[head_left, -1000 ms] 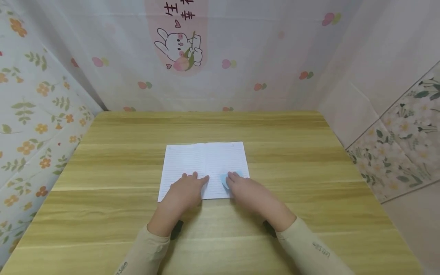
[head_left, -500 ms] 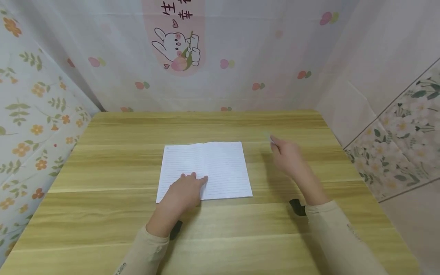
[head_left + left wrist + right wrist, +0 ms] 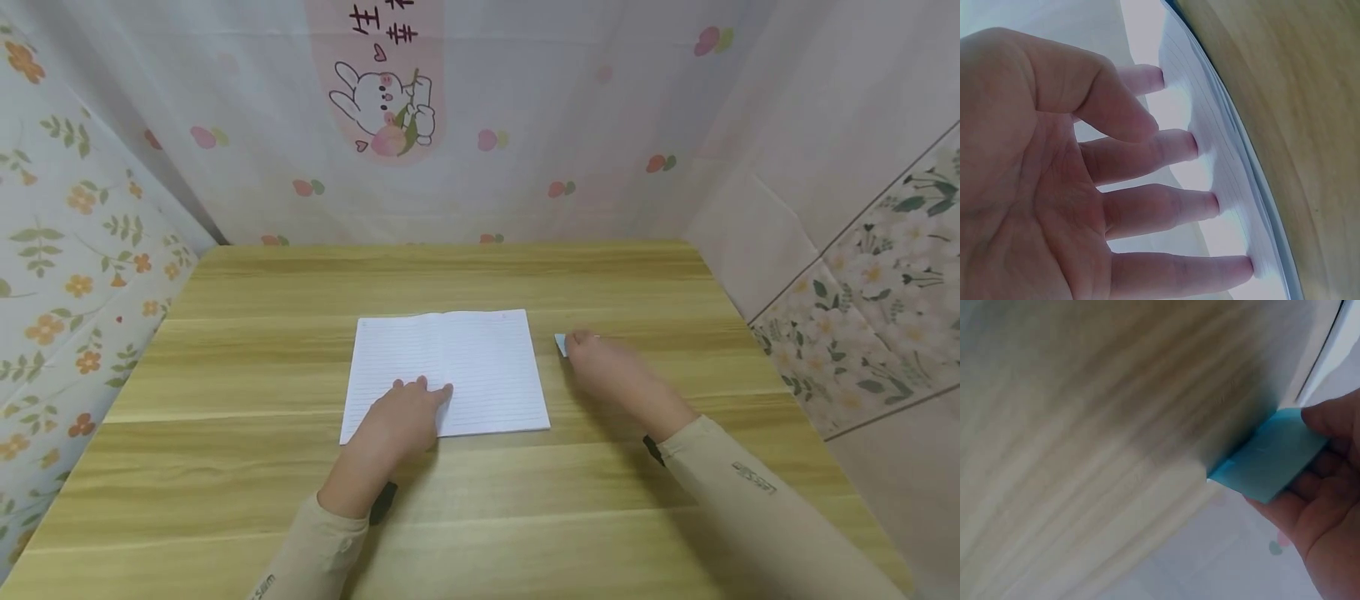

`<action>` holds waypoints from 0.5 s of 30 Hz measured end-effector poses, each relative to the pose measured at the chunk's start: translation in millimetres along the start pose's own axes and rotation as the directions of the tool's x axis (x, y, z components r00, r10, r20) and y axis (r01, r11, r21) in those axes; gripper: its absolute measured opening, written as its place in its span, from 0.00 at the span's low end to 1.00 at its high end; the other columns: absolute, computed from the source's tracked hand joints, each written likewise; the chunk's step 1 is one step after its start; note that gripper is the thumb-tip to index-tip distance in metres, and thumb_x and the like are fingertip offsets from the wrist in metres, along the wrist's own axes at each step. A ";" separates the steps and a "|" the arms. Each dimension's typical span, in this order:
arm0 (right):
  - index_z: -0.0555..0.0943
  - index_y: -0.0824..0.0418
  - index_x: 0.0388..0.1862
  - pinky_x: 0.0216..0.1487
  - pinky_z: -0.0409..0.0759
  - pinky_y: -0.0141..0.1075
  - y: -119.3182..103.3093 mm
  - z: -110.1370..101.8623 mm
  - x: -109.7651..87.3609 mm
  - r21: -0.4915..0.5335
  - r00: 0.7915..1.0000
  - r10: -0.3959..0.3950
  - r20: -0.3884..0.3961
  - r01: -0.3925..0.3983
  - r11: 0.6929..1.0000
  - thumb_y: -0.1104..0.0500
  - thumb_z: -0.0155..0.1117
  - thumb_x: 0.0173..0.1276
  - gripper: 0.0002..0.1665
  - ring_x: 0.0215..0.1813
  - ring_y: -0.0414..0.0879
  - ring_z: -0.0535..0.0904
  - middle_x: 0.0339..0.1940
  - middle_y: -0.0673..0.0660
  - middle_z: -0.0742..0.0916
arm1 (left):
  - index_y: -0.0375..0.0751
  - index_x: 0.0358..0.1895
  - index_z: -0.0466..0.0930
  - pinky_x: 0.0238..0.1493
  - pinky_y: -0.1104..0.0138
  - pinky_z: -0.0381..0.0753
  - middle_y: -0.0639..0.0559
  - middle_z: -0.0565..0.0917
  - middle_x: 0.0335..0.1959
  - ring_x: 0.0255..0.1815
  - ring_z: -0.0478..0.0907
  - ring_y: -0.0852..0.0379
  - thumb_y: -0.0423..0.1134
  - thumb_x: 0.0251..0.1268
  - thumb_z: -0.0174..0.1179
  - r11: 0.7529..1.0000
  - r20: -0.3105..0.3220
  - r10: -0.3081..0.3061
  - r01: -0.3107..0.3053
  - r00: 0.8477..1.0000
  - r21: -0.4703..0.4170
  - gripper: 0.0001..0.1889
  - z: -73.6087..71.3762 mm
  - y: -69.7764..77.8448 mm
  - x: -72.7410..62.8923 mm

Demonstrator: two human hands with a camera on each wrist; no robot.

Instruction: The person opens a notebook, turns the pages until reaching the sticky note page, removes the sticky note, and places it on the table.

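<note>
An open lined notebook (image 3: 487,367) lies flat near the middle of the table. On its left page rests my left hand (image 3: 401,421), fingers spread and fairly straight; in the left wrist view the fingertips (image 3: 1235,269) touch the paper. Just right of the notebook, my right hand (image 3: 618,371) pinches a small light-blue sticky note (image 3: 561,343). Seen from the right wrist, the sticky note (image 3: 1272,456) sits between thumb and fingers, with one edge at or close to the wooden surface.
The wooden table (image 3: 262,492) spreads on all sides of the notebook. A white curtain (image 3: 540,100) with a rabbit print hangs at the back. Floral cloth (image 3: 90,250) covers the left side, and more patterned cloth (image 3: 877,283) the right.
My right hand has left the notebook's right page with the sticky note, swung out to the right, then come lower and slightly back left beside the notebook. The left hand has stayed put.
</note>
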State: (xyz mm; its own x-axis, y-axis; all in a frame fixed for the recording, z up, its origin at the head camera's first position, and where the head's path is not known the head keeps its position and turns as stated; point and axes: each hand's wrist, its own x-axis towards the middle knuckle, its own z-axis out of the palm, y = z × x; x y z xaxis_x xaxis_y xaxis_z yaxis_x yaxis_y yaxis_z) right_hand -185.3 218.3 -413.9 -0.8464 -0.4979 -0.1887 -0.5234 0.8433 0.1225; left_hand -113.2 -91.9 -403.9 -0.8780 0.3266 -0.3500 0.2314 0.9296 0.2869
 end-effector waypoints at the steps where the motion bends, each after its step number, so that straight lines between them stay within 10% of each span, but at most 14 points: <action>1: 0.73 0.82 0.70 0.67 0.84 0.53 -0.3 0.7 0.4 0.010 1.000 0.003 0.029 -0.004 1.000 0.71 0.45 0.82 0.23 0.71 0.67 0.81 0.70 0.78 0.80 | 0.43 0.78 0.72 0.67 0.29 0.77 0.27 0.71 0.77 0.77 0.66 0.17 0.28 0.77 0.49 1.000 -0.004 0.002 -0.002 1.000 0.005 0.29 0.2 0.0 0.1; 15: 0.49 0.72 0.87 0.83 0.46 0.75 -9.6 -5.5 6.3 0.222 0.956 0.025 0.292 -0.094 0.971 0.33 0.37 0.87 0.51 0.91 0.63 0.48 0.90 0.69 0.52 | 0.41 0.76 0.74 0.76 0.36 0.72 0.24 0.74 0.74 0.74 0.69 0.18 0.27 0.75 0.50 0.999 -0.021 0.030 -0.029 0.999 0.027 0.28 -0.7 0.7 1.4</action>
State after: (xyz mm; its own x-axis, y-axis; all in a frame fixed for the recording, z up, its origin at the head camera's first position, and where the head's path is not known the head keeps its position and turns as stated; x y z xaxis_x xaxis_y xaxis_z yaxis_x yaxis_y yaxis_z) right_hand -186.1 206.0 -410.9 -0.7938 -0.3956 -0.4620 -0.4069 0.9099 -0.0799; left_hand -114.6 -90.9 -403.6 -0.8795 0.3504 -0.3221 0.2684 0.9240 0.2725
